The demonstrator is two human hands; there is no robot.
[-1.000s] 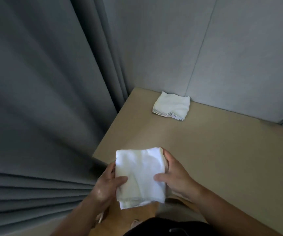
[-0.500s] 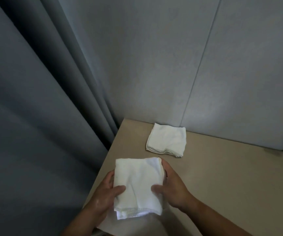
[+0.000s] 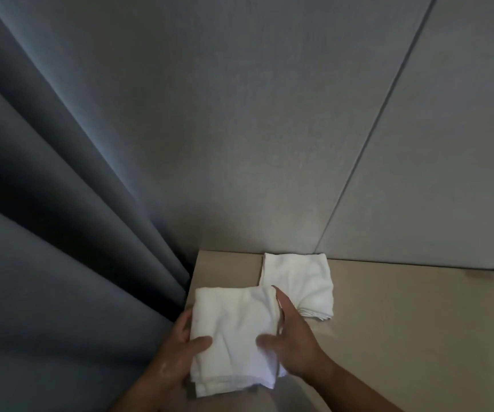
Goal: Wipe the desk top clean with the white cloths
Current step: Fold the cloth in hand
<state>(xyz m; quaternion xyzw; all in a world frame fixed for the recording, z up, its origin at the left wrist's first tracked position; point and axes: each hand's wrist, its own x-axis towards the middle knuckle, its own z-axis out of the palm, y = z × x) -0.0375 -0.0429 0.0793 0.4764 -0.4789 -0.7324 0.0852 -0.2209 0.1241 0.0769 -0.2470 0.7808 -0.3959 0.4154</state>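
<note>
Low in the frame, left hand (image 3: 177,352) and right hand (image 3: 291,337) each close their grip on one folded white cloth (image 3: 235,337) over the tabletop (image 3: 403,322); a second folded cloth (image 3: 299,281) lies behind. Wiping seems not begun: next, press it flat and sweep.

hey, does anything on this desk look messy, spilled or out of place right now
Nothing stands out. One folded white cloth lies flat by the wall panel; both hands hold another cloth folded above the desk top, which shows no spill.
</note>
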